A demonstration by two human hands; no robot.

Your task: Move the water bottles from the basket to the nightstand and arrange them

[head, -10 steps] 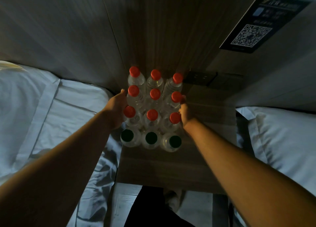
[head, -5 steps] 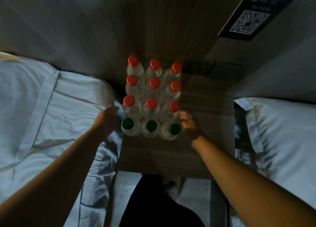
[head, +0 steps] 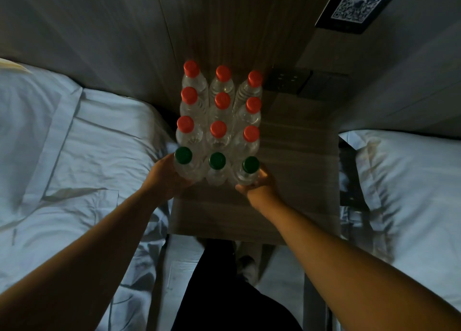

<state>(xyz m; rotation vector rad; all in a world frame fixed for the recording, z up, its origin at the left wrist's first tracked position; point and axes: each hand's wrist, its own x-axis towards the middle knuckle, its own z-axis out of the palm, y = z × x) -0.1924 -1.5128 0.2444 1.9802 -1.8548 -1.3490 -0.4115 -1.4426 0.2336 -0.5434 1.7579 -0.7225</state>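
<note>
The clear plastic water bottles (head: 219,123) are standing upright in a tight block, three across and four deep, on the wood-grain nightstand surface (head: 294,176). Nine have red caps toward the wall and three have green caps in the row nearest me. The block's long axis is running from six o'clock to twelve o'clock, hugging the nine o'clock edge of the surface.

I am cupping the near row from both ends. My left hand (head: 164,178) is curling round the left green-capped bottle (head: 183,155) from its nine o'clock side. My right hand (head: 259,188) is curling round the right green-capped bottle (head: 251,164) from about five o'clock. The middle green-capped bottle (head: 217,160) is standing between them with neither hand on it.

Both hands are about equally near, with the block lying at twelve o'clock from them. I judge the coming move to be a squeeze inward and a push toward twelve o'clock.

A white bed (head: 74,156) is lying at nine o'clock, a white pillow (head: 399,181) at three o'clock, and a black QR-code sign (head: 359,4) is hanging at one o'clock.
</note>
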